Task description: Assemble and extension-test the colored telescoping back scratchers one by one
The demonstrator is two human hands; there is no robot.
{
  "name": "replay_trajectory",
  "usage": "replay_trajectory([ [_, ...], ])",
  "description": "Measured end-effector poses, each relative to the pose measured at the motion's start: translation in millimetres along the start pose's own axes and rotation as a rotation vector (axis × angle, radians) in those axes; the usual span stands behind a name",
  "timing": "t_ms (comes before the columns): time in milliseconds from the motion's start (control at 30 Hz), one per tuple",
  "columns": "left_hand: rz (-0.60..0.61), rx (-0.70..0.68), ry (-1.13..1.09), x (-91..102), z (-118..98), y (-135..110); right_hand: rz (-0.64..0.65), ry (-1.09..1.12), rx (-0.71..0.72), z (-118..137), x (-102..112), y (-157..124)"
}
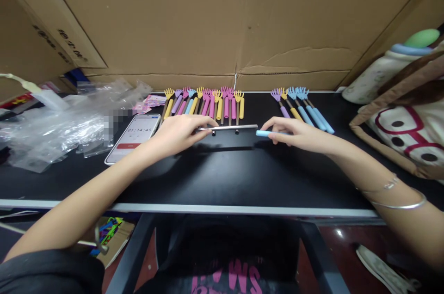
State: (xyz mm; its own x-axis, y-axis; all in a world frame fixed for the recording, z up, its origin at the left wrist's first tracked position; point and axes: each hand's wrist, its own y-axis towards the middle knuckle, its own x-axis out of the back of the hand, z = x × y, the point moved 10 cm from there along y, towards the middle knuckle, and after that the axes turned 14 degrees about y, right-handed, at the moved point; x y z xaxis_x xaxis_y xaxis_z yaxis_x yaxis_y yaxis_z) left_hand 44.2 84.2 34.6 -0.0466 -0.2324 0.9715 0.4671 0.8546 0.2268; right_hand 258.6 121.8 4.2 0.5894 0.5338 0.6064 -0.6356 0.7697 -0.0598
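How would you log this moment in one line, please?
left hand: holds metal rod | right hand: holds blue handle near rod end | scratchers: behind hands

Rod (239, 127): shiny metal, smth. Blue handle sleeve (263, 133): matt, plastic-lk, smth. Surface (215, 178): smth, semi-gloss. 12 o'clock: matt cardboard (173, 21), creased. 9 o'clock: glossy, crinkly plastic bags (65, 123). 3 o'clock: matt cloth bag (416, 132).

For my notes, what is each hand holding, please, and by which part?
The left hand holds a metal rod by its left part; the right hand, a blue tube by its right part.
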Motion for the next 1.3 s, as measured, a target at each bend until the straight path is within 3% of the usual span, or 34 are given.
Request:
replay_trajectory([
  [233, 0.040, -0.007, -0.075, -0.9, 1.7, 0.0, 0.000, 0.191, 0.007, 5.6, 1.4, -0.8],
  [500, 0.028, -0.016, -0.034, -2.2, 2.6, 0.1, -0.011, 0.198, 0.028, 5.0, 3.9, -1.0],
  [700, 0.033, -0.038, -0.040, -5.1, 2.0, 0.0, -0.015, 0.110, 0.062, 10.0, 1.5, -1.1],
  [1100, 0.117, -0.007, -0.094, -10.7, 5.6, 1.1, -0.204, -0.149, 0.224, 27.6, 7.0, -7.3],
  [1300, 0.085, 0.003, -0.095, -8.9, 6.9, 2.1, -0.236, -0.230, 0.287, 33.8, 6.4, -9.4],
])
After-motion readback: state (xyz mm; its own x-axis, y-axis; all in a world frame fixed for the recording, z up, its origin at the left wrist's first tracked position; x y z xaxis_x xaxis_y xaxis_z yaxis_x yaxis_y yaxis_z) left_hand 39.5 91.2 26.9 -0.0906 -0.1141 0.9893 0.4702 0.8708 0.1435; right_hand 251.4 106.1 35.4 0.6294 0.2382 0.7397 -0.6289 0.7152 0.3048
